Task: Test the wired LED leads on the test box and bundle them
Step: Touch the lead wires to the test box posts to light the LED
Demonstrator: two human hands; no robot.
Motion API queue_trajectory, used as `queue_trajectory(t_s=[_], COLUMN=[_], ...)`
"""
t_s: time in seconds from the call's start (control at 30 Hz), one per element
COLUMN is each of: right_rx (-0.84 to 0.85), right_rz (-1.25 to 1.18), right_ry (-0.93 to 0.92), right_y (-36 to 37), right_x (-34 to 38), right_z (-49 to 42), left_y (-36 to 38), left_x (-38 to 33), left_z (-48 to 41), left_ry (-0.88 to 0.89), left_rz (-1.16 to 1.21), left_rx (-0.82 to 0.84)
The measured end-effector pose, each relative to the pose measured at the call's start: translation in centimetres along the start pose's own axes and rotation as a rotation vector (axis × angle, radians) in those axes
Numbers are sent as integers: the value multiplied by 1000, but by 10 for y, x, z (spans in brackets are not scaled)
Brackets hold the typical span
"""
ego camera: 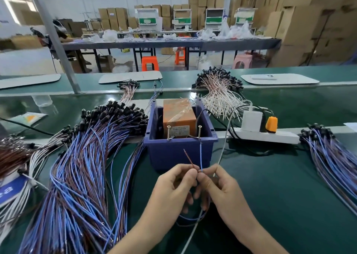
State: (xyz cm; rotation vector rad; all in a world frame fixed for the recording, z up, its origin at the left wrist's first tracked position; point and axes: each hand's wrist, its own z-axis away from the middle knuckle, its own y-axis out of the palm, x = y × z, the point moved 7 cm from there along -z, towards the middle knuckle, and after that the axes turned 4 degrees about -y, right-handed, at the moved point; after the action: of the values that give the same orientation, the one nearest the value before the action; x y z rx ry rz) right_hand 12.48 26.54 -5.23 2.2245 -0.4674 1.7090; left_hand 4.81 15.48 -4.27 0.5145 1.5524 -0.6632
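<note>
The test box [180, 151] is a dark blue bin holding an orange transformer [178, 116], with two upright screws [168, 132] on its front rim. Just in front of it my left hand [173, 188] pinches a brown wire end [189, 157] and my right hand [218, 188] pinches a blue wire end [201, 157]. Both ends point up toward the screws without touching them. The rest of this lead loops below my hands; its LED is hidden. A large pile of blue and brown LED leads [83, 168] lies to the left.
Another blue and brown bundle [332, 157] lies at the right. White-wired leads [218, 93] are heaped behind the box. A white power strip [264, 134] with chargers sits right of it. A white cable [222, 149] crosses the green mat. Red and white bundles [17, 157] lie far left.
</note>
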Motion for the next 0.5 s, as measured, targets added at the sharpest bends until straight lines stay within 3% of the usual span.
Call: queue_trajectory(t_s=[0.13,0.3,0.4,0.5], right_rx=[19,-263,-378,-402], right_rz=[26,-52,-84,-74], right_ry=[-16,-37,-14,-14], right_y=[3,-27,-43,-43], right_x=[3,4,0,-2], right_z=[0,-3,-2,0], left_y=[-6,-40,-72,-88], left_x=[3,-4,-3,-10], left_z=[0,-6,-5,-2], left_ry=[-51,-14,46,182], left_rz=[127,243,156,-91], left_rx=[-33,-207,-367,-452])
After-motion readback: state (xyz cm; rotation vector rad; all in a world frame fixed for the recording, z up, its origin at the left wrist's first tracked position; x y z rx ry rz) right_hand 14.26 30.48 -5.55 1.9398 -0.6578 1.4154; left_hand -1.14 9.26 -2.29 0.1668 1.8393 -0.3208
